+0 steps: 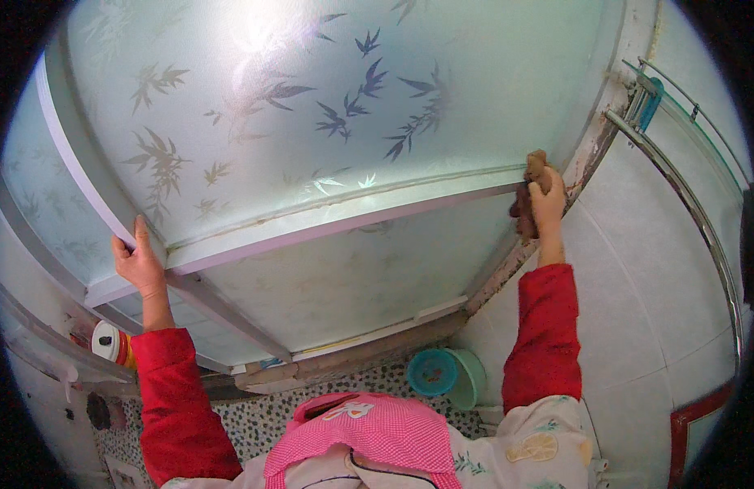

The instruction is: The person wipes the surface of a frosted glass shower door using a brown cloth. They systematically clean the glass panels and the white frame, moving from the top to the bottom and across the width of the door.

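Note:
A frosted glass door panel (328, 110) with a bamboo-leaf pattern fills the upper part of the head view. At the left, my left hand (140, 260) grips the upright edge of its pale metal frame (77, 150), just above the corner with the crossbar (328, 217). Across at the right end of that crossbar, my right hand (548, 198) holds a brown cloth (524, 211) against the frame. Part of the cloth sticks up above the fingers and part hangs below the bar. A second frosted pane (364, 275) lies below the crossbar.
A blue basin (432, 372) and a green basin (468, 379) stand on the pebble-patterned floor (248, 422). On the right tiled wall are a chrome rail (688, 202) and a glass shelf (694, 122). A white-lidded container (108, 342) is at the left. The doorframe's right post looks stained and worn.

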Demonstrator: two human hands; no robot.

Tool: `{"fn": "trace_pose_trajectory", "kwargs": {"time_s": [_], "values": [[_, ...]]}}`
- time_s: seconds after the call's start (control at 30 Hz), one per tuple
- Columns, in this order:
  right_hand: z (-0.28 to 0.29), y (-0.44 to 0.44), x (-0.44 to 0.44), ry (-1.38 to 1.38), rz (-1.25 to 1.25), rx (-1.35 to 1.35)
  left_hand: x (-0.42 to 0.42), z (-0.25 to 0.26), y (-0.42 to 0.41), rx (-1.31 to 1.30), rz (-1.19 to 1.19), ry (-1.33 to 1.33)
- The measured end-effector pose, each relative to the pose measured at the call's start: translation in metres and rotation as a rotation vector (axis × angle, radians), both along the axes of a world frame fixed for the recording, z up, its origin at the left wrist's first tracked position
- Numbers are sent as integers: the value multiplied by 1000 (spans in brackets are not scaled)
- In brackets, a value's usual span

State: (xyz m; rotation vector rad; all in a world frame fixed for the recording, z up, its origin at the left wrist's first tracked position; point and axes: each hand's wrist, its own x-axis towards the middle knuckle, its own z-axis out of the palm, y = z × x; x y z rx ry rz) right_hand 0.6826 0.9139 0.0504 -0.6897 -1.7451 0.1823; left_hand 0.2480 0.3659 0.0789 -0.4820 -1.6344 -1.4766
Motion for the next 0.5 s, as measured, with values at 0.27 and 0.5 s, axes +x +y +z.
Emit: {"fn": "trace_pose_trajectory", "kwargs": {"time_s": [0.27, 0.5], "values": [[6, 2, -7, -85, -132, -12, 5, 5, 2, 3, -4, -26], [18, -173, -102, -237, 140, 314, 10, 5, 3, 22, -14, -63]]}}
